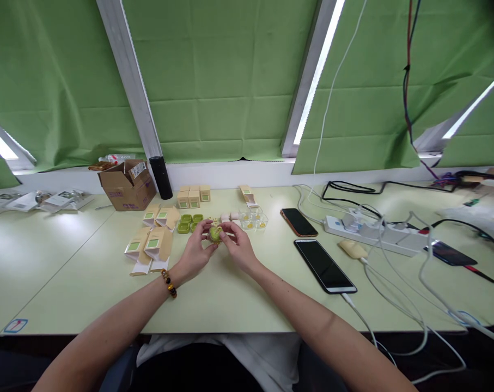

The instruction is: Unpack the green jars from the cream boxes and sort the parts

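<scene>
A pale counter (226,310) stands beneath green blinds (226,71). In the head view, the left hand (196,251) and right hand (239,249) grip a small green object (215,234) between them, near green containers (183,227); a loosened pinch could drop it.

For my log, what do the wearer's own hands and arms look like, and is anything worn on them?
The left hand has a bracelet of round amber-brown and dark beads at its wrist. The right hand shows no wristwear. No gloves or sleeves show.
</scene>
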`<state>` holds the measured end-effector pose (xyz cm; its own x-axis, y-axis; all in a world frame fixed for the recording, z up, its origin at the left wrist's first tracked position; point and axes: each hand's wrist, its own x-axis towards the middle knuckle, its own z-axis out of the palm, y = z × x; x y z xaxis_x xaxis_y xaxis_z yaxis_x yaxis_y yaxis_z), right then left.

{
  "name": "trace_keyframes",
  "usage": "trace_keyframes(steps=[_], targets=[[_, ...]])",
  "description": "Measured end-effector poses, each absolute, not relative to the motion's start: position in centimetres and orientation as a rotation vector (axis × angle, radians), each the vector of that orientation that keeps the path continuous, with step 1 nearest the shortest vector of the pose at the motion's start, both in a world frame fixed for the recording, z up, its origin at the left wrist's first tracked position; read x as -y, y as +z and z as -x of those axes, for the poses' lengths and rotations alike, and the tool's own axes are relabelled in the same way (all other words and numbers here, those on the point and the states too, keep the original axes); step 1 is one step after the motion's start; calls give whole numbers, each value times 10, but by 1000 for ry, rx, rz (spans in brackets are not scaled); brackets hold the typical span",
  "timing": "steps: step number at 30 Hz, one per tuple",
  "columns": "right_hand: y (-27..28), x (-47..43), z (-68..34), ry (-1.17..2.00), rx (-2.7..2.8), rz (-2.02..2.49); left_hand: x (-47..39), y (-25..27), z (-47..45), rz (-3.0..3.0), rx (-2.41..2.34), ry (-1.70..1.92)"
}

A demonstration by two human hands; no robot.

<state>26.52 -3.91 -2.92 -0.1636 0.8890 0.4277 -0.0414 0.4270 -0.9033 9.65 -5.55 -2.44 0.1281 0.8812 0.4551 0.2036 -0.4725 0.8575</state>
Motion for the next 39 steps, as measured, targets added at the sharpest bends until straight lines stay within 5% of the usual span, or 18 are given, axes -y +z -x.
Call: trace_keyframes(steps=[5,14,30,39], targets=[[-28,37,-269,712,1602,805,58,-25,-95,-1843,-1067,1365],[-25,40,-269,680,1581,792,56,-24,-93,-1905,-1124,1347],[-17,23,-283,1379,958,754,44,-29,-83,-1863,-1075,1606],[-23,16,-285,1301,1250,1098,46,-24,-81,-1958,-999,1766]])
